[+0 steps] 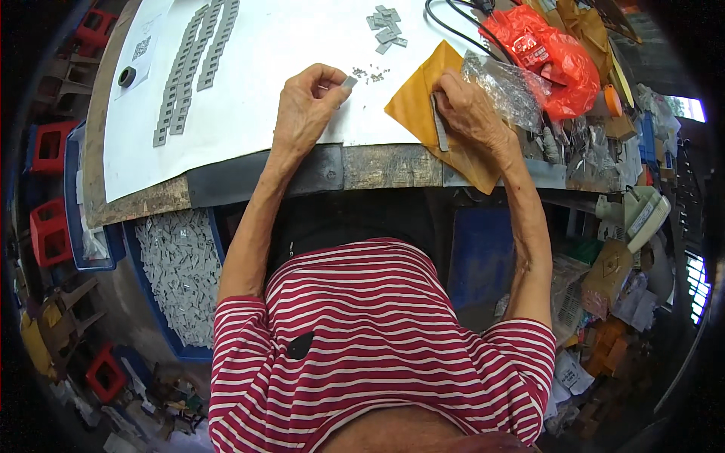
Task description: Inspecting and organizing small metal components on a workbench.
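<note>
A small, flat grey plate is pinched at a tilt in the left fingers, with a loose scatter of tiny metal bits just beyond their tips. A long, narrow grey strip is gripped near its far end by the right fingers, pointing back toward the body, over a yellow-brown sheet spread cornerwise beneath them.

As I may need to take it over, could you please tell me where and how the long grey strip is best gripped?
Probably by the near end of the grey strip, pinched across its narrow width, coming from the near side: it is long and slender, that end shows uncovered over the brown paper, and the right hand holds the far end.
</note>
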A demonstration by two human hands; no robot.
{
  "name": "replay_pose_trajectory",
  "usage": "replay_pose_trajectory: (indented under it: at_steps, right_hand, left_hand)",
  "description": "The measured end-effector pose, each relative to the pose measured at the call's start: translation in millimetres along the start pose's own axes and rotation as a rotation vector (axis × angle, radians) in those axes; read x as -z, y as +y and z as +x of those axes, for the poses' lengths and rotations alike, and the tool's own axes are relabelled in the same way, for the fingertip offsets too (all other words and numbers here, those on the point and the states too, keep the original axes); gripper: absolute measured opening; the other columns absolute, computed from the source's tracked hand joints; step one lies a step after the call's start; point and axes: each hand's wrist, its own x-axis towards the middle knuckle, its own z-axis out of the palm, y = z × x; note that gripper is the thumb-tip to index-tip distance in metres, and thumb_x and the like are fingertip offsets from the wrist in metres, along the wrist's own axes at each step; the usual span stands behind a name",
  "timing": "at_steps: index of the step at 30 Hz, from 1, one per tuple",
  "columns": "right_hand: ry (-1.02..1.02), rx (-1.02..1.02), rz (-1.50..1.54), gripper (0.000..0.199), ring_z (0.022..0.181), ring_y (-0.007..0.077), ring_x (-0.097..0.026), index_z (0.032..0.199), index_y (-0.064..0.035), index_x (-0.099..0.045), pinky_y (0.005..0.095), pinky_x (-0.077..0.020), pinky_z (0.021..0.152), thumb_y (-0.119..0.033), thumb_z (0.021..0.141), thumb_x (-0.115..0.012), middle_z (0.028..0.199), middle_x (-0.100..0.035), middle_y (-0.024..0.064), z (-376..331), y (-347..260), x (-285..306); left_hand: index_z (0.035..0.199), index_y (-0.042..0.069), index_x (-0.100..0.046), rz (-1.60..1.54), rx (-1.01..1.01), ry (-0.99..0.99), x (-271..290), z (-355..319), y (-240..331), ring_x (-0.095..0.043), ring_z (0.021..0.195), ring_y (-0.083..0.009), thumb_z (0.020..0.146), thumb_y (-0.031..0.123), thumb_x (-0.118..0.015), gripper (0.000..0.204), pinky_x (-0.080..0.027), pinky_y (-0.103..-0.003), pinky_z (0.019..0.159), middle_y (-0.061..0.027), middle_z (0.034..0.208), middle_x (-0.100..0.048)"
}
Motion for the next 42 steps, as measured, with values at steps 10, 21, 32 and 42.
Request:
replay_pose_trajectory:
  at_steps: [10,21,32,42]
  right_hand:
    - [0.102,0.016,0.102,0.006,0.065,0.0322,-0.055,0.083,-0.0004,-0.045,0.0389,-0.0426,0.056,-0.004,0.08,-0.049,0.072,-0.051,0.015,-3,2,-1]
    - [0.021,-0.312,0.479,0.008,0.065,0.0232,-0.059,0.085,0.0014,-0.048,0.0323,-0.0464,0.06,-0.006,0.082,-0.047,0.071,-0.057,0.0133,-4,-1,5]
    - [0.133,-0.144,0.345,0.011,0.071,0.0314,-0.06,0.089,0.0017,-0.051,0.0362,-0.0468,0.062,-0.004,0.08,-0.049,0.079,-0.059,0.017,-1,-1,-2]
    - [0.12,-0.04,0.176,0.01,0.072,0.0279,-0.058,0.088,-0.001,-0.052,0.0334,-0.046,0.063,-0.002,0.078,-0.051,0.08,-0.056,0.0122,-5,3,-4]
  left_hand:
    - [0.091,-0.001,-0.058,-0.054,0.005,-0.034,-6,0,-5,-0.055,0.065,-0.0085,0.076,0.013,-0.061,0.02,-0.044,-0.021,0.061,-0.0045,0.075,-0.059]
    - [0.09,0.0,-0.058,-0.111,-0.003,-0.042,-9,-1,-9,-0.054,0.063,-0.0087,0.076,0.013,-0.06,0.018,-0.044,-0.021,0.06,-0.0033,0.073,-0.058]
    - [0.089,-0.003,-0.058,-0.119,-0.044,-0.06,-9,-1,-11,-0.049,0.058,-0.0065,0.077,0.012,-0.058,0.019,-0.043,-0.02,0.055,-0.0018,0.067,-0.055]
    - [0.089,-0.002,-0.06,-0.109,-0.031,-0.09,-8,-3,-12,-0.05,0.059,-0.0065,0.077,0.011,-0.058,0.018,-0.043,-0.02,0.055,-0.0015,0.066,-0.055]
